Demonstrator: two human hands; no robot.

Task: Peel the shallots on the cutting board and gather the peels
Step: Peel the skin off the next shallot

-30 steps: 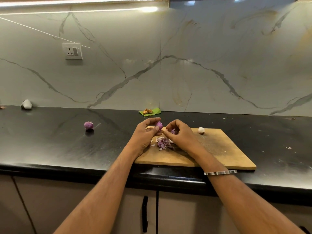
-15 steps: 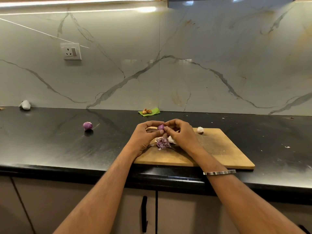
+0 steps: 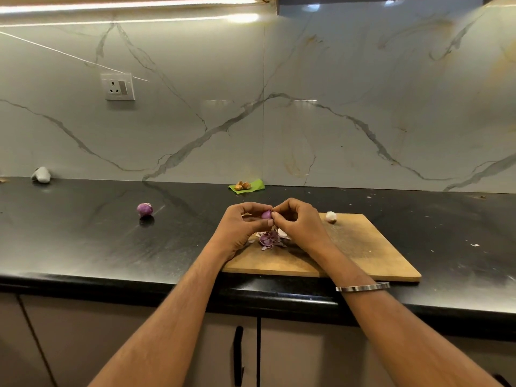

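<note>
There are two purple shallots: one held shallot [image 3: 266, 214] in the middle and one loose shallot [image 3: 144, 209] at the left. There is one cutting board [image 3: 363, 247], one pile of peels [image 3: 269, 239], one small white piece [image 3: 331, 216], one green leaf [image 3: 252, 186] and one wall socket [image 3: 117, 87].

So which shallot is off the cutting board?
The purple shallot lying alone on the black counter, left of the cutting board. The other shallot is held in both hands above it.
</note>
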